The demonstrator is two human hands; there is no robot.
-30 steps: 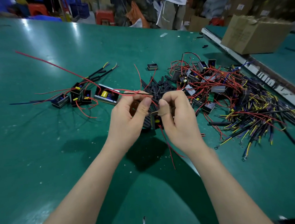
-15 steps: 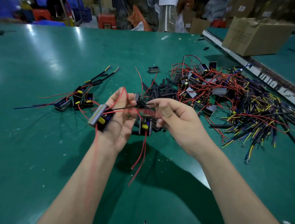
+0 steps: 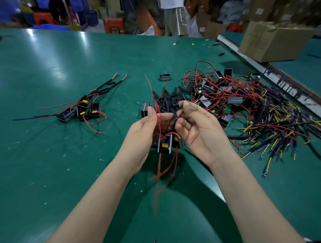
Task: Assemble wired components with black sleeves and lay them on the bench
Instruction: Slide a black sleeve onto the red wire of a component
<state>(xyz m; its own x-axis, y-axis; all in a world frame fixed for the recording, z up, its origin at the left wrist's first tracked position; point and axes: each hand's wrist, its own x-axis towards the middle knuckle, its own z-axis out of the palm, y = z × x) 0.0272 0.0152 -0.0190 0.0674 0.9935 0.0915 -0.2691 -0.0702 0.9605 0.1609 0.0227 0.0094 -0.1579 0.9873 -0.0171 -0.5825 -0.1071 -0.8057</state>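
Both hands meet above the green bench (image 3: 47,163). My left hand (image 3: 143,135) holds red wires, and a small black boxed component (image 3: 168,144) with a yellow part hangs from them between my palms. My right hand (image 3: 196,127) pinches a thin black wire or sleeve between thumb and forefinger, close to my left fingertips. Loose black sleeves (image 3: 170,100) lie in a heap just beyond my hands. A group of finished components (image 3: 82,110) with red wires and black sleeved leads lies at the left.
A big tangle of components with red wires (image 3: 219,95) and yellow, blue and black leads (image 3: 278,132) covers the right side. A lone black box (image 3: 164,77) sits farther back. A cardboard box (image 3: 274,41) stands at back right. A person (image 3: 173,14) stands beyond the bench.
The component that my left hand held out to the left has swung down between my palms. Both hands have drawn closer together, and the red wires now dangle beneath them.
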